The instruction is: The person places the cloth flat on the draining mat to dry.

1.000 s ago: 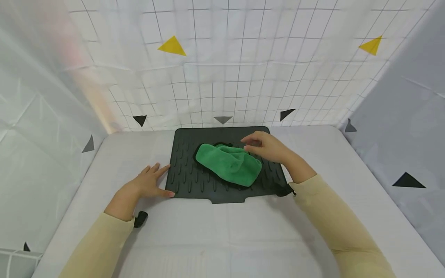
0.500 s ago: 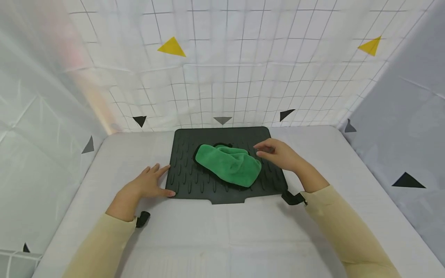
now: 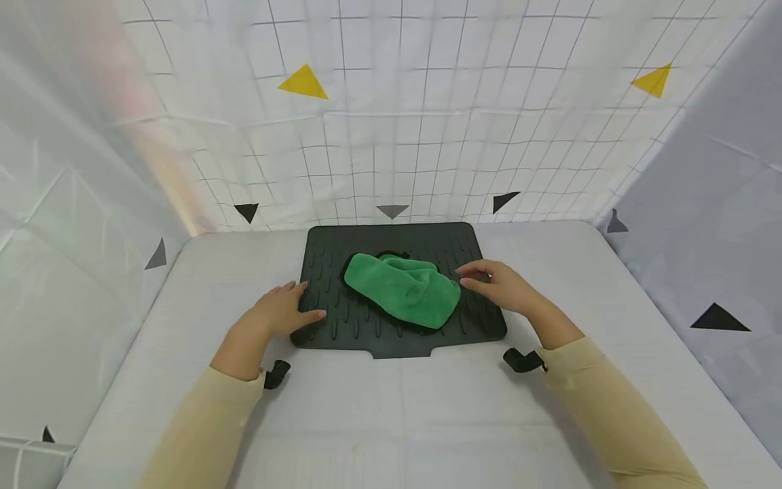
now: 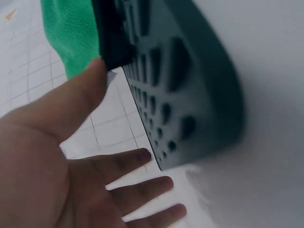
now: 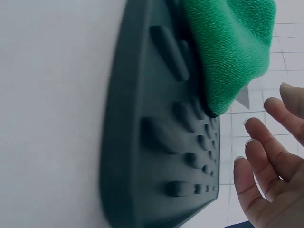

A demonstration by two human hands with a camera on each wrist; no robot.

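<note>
A green cloth with a dark edging lies folded and crumpled on a dark ribbed mat. My left hand is over the mat's left edge, fingers spread and holding nothing. In the left wrist view, the left thumb overlaps the cloth's dark border. Just beyond the cloth's right end is my right hand, its fingers loosely bent. In the right wrist view, the right fingers show apart from the cloth, with nothing between them.
The mat rests near the back of a white-covered table. Behind it stands a white sheet with a grid and yellow and black triangles. Grey-white sheets close off both sides. Each sleeve cuff carries a small black device.
My right hand has moved from above the cloth to the right and nearer to me. My left hand has shifted right, farther over the mat. The cloth and mat look unmoved.
</note>
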